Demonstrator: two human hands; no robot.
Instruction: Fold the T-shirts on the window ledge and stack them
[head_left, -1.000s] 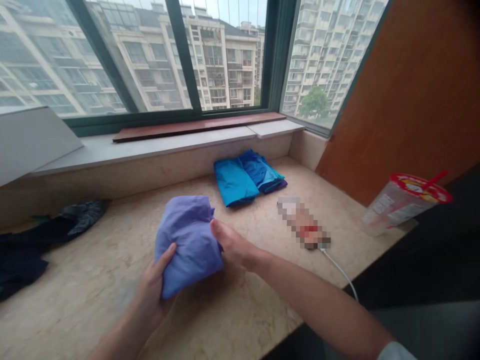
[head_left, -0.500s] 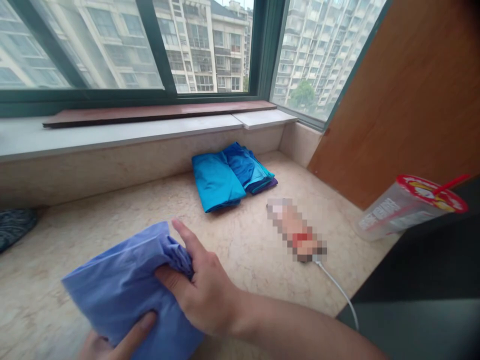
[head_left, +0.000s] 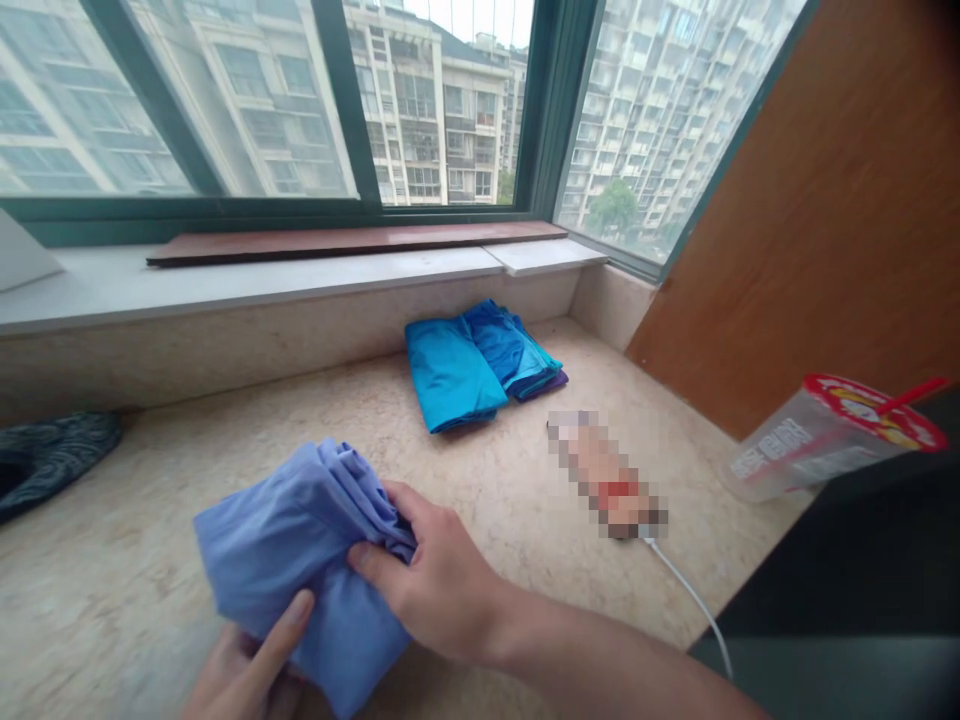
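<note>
A folded lavender-blue cloth [head_left: 285, 550] lies low over the marble ledge [head_left: 487, 480] in front of me. My right hand [head_left: 431, 580] pinches its bunched right edge, thumb on top. My left hand [head_left: 244, 675] grips the cloth from underneath at its near edge, one finger showing on the fabric. Farther back, a stack of folded blue and teal clothes [head_left: 476, 360] rests near the window wall, with a purple piece showing under it.
A blurred object [head_left: 604, 475] with a white cable [head_left: 686, 595] lies right of centre. A plastic cup with red lid and straw [head_left: 832, 430] lies tilted at the right. Dark clothing [head_left: 49, 455] sits at the far left. A wooden panel [head_left: 825, 200] bounds the right side.
The lavender cloth went from upright between both hands to lower and leftward, my right hand now gripping its bunched edge. In the last half second it shifted slightly right.
</note>
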